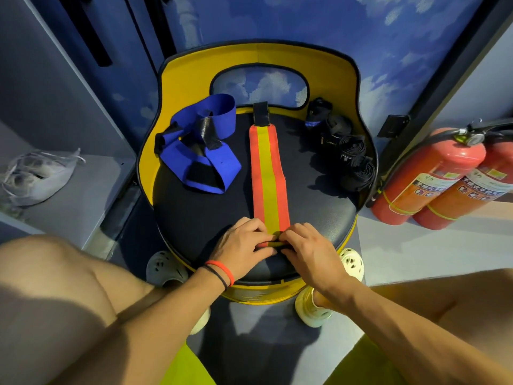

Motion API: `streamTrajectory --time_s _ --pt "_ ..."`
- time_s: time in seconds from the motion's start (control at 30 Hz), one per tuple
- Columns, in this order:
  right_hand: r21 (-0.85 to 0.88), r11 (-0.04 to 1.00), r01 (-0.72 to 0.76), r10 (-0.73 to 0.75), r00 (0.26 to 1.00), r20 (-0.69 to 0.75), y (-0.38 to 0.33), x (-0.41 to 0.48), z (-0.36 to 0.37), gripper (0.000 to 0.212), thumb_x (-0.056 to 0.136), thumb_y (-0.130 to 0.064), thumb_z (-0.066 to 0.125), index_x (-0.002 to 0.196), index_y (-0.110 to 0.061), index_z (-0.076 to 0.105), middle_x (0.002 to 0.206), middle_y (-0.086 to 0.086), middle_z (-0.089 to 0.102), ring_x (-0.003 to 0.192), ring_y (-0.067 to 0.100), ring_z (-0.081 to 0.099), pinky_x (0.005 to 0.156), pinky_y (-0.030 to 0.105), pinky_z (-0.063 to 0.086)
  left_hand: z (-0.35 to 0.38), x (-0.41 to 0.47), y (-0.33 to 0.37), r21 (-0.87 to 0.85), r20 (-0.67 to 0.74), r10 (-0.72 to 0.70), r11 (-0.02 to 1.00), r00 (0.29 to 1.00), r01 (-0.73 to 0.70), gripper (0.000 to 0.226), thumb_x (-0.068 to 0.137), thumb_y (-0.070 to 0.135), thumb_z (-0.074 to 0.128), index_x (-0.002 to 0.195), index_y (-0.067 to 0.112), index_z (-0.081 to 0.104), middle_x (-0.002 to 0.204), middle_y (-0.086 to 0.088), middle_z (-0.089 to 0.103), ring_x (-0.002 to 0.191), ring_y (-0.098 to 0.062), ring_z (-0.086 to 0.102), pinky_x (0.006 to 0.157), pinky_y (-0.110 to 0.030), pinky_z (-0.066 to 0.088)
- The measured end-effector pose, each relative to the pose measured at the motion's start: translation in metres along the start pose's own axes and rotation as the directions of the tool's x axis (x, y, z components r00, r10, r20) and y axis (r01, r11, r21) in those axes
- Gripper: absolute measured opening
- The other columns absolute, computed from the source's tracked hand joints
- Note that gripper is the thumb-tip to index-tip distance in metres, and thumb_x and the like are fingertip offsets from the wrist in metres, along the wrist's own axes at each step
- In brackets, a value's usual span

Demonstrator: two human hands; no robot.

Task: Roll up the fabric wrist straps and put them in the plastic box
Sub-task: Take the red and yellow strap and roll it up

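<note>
Black padding of a round chair seat served as my work surface, set low between my bare knees. My white clogs showed at the foot of the chair.

At the near edge of the seat my left hand, with a red and a black wristband at the wrist, and my right hand met on the near end of the red-and-yellow strap. Both had fingers curled down and pinched that end, where the fabric was folded over into a small tight turn. Beyond my fingers the strap lay flat and straight across the cushion, running away from me to its black tab at the far edge.

Left of it lay the blue straps in a loose tangle, apart from the one I held. To the right, against the seat's rim, sat several black rolled straps packed close together.

Behind them rose the yellow backrest with its cut-out, and past that a blue wall printed with clouds. Two red fire extinguishers stood at the right, touching each other, and a pair of pale shoes rested on a grey shelf at the left.
</note>
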State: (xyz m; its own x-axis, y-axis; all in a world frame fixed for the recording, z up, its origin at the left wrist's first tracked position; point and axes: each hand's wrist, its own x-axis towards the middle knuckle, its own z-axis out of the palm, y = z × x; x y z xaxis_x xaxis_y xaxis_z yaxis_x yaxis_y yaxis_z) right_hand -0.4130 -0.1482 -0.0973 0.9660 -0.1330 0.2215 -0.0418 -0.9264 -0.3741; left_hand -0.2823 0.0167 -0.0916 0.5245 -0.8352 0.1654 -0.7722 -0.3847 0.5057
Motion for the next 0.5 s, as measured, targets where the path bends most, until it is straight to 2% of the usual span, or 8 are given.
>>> streamTrajectory --time_s 0.07,0.2,0.3,0.37,0.43,0.5 --pt "-0.001 1.000 -0.013 0.013 1.000 0.012 -0.002 0.001 -0.001 0.016 0.093 -0.025 0.065 0.108 -0.023 0.061 0.101 -0.006 0.056 0.092 0.019 0.051 0.065 0.037 0.052 0.000 -0.005 -0.003 0.100 0.020 0.088 0.991 0.996 -0.090 0.027 0.082 0.040 0.078 0.104 0.023 0.075 0.104 0.011 0.055 0.097 -0.012 0.050 0.081 -0.035 0.050" --pt "0.012 0.999 -0.033 0.033 0.999 0.026 -0.001 0.004 -0.005 0.017 0.089 -0.025 0.074 0.103 -0.022 0.065 0.096 -0.005 0.058 0.089 0.018 0.050 0.066 0.035 0.050 0.005 -0.006 -0.003 0.149 -0.036 0.100 0.984 0.994 -0.094 0.022 0.083 0.034 0.078 0.102 0.022 0.075 0.099 0.007 0.054 0.091 -0.015 0.051 0.076 -0.039 0.050" --pt "0.052 0.996 -0.074 0.072 0.997 0.038 0.002 0.007 -0.006 0.017 0.088 -0.027 0.076 0.102 -0.021 0.068 0.094 -0.004 0.056 0.089 0.018 0.048 0.069 0.030 0.044 0.007 -0.007 -0.004 0.152 -0.070 0.127 0.982 0.989 -0.115 0.022 0.085 0.032 0.077 0.104 0.021 0.075 0.096 0.006 0.060 0.089 -0.015 0.054 0.075 -0.037 0.052" --pt "0.092 0.991 -0.101 0.096 0.994 0.057 0.007 0.010 -0.006 0.018 0.088 -0.029 0.077 0.102 -0.020 0.071 0.092 -0.003 0.056 0.089 0.017 0.047 0.071 0.028 0.040 0.004 -0.008 -0.004 0.061 -0.086 0.071 0.996 0.994 -0.065 0.019 0.086 0.032 0.076 0.101 0.021 0.073 0.094 0.006 0.064 0.088 -0.013 0.054 0.076 -0.035 0.053" --pt "0.130 0.983 -0.132 0.123 0.990 0.074 0.012 0.015 -0.007 0.020 0.088 -0.033 0.077 0.104 -0.021 0.075 0.092 -0.002 0.057 0.090 0.017 0.048 0.073 0.030 0.042 0.002 -0.006 -0.003 -0.075 -0.074 -0.075 0.995 0.994 0.070 0.013 0.086 0.035 0.076 0.091 0.025 0.068 0.087 0.010 0.065 0.083 -0.010 0.055 0.075 -0.035 0.052" --pt "0.170 0.973 -0.154 0.145 0.987 0.065 0.016 0.021 -0.007 0.021 0.089 -0.035 0.075 0.106 -0.023 0.079 0.092 -0.002 0.059 0.090 0.016 0.050 0.075 0.029 0.041 0.001 -0.002 -0.002 -0.222 -0.055 -0.234 0.951 0.971 0.217 0.016 0.082 0.034 0.078 0.082 0.028 0.064 0.080 0.012 0.064 0.078 -0.008 0.058 0.074 -0.037 0.051"
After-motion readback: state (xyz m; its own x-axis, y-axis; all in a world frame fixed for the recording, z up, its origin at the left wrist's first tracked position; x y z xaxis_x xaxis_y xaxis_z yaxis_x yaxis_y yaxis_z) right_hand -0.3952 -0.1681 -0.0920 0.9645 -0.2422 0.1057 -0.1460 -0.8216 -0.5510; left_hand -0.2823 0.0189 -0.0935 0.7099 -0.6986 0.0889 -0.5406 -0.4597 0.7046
